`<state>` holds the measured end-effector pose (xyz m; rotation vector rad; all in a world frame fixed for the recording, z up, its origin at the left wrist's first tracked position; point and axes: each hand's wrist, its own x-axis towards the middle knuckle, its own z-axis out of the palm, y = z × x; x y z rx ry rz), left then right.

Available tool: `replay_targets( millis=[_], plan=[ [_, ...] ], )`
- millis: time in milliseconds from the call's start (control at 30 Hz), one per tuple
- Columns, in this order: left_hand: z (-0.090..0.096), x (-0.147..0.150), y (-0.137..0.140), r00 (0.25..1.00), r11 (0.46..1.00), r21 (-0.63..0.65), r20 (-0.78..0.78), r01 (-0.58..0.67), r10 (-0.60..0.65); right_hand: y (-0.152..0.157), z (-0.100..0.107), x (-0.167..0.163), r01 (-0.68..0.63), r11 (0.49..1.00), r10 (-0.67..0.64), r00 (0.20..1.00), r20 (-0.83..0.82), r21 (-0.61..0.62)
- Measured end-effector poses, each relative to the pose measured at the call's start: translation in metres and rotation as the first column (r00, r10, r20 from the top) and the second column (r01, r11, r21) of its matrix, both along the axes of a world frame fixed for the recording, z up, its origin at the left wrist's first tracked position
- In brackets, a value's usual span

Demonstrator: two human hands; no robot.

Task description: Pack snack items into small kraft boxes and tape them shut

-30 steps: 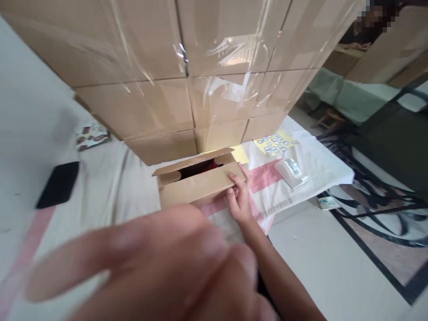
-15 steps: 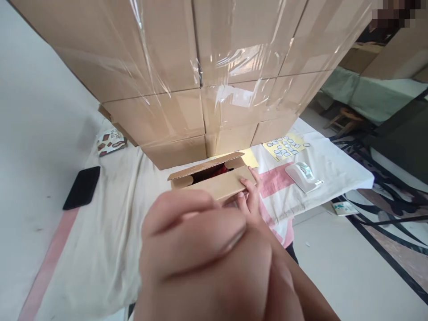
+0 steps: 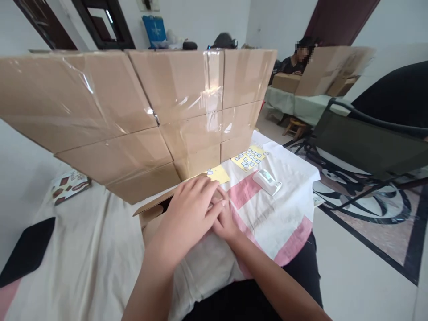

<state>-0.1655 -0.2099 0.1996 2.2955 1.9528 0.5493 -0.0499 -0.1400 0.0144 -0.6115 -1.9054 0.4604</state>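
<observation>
A small brown cardboard box (image 3: 152, 213) lies on a cloth-covered table (image 3: 100, 254), in front of a tall wall of taped cardboard (image 3: 133, 111). My left hand (image 3: 190, 209) lies flat on top of the box with fingers stretched out, covering most of it. My right hand (image 3: 227, 223) is at the box's right end, partly hidden under my left fingers and apparently holding that end. Only the box's left flap and corner show.
Two yellow sheets, one plain (image 3: 219, 174) and one with several small stickers (image 3: 250, 157), lie beyond the box next to a white device (image 3: 266, 182). A black phone (image 3: 26, 249) and a printed card (image 3: 68, 185) lie left. A dark folding chair (image 3: 368, 142) stands right; a person (image 3: 297, 55) sits behind.
My left hand, earlier close to the camera and blurred, has come down flat onto the box. The view has tilted up, showing the top of the cardboard wall and the room.
</observation>
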Motion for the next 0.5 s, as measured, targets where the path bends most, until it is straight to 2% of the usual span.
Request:
replay_targets(
  millis=[133,200,267,333,400,467,500],
  plan=[
    [-0.011,-0.001,0.007,0.988,0.986,-0.099,0.051,-0.137,0.143,0.002,0.025,0.015,-0.105,0.994,0.101,0.991,0.093,0.038],
    [-0.016,0.001,0.007,0.983,0.971,-0.168,0.026,-0.173,0.179,0.003,0.035,0.040,-0.152,0.988,0.141,0.968,0.208,0.040],
    [-0.023,0.004,0.007,0.979,0.955,-0.217,-0.045,-0.204,0.199,0.003,0.032,0.080,-0.132,0.990,0.112,0.953,0.280,0.055],
    [-0.032,0.008,0.006,0.971,0.945,-0.230,-0.118,-0.232,0.210,0.002,0.015,0.131,0.032,0.995,-0.058,0.957,0.284,0.095],
    [-0.045,0.011,0.008,0.955,0.935,-0.230,-0.185,-0.270,0.230,0.001,-0.010,0.182,0.293,0.950,-0.312,0.906,0.286,0.108],
    [-0.059,0.016,0.011,0.929,0.926,-0.211,-0.271,-0.314,0.254,0.001,-0.031,0.223,0.535,0.843,-0.494,0.735,0.464,0.050],
    [-0.066,0.018,0.014,0.908,0.922,-0.184,-0.320,-0.340,0.271,0.001,-0.038,0.236,0.570,0.820,-0.488,0.657,0.574,0.045]
  ],
)
